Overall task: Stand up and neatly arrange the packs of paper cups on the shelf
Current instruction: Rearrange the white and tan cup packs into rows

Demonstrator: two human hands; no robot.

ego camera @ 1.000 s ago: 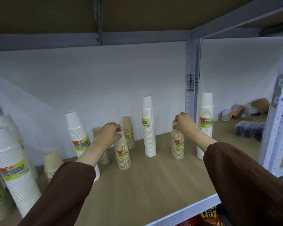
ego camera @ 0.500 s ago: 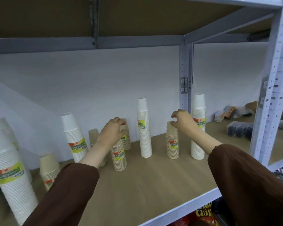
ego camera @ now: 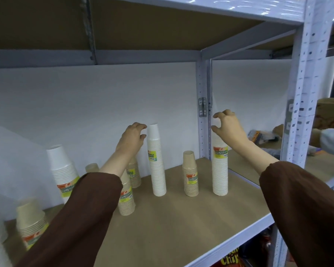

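Observation:
Several packs of paper cups stand upright on the wooden shelf (ego camera: 181,228). My left hand (ego camera: 132,138) reaches the top of a tall white pack (ego camera: 157,166); its fingers are curved beside the top cup, not around it. My right hand (ego camera: 228,126) sits claw-like over the top of another tall white pack (ego camera: 220,174) by the rear post, thumb on its left side, and hides the top cup. A short brown pack (ego camera: 190,174) stands between the two. Two more brown packs (ego camera: 126,199) (ego camera: 134,175) stand under my left forearm.
At the left stand a wide white pack (ego camera: 63,170) and brown packs (ego camera: 30,222) (ego camera: 92,167). A grey rear post (ego camera: 203,112) and front post (ego camera: 305,93) bound the bay. Loose goods (ego camera: 262,134) lie on the neighbouring shelf. The upper shelf is close overhead.
Both hands let go of the short brown packs and rose to the tops of the two tall white packs. The view shifted right and upward.

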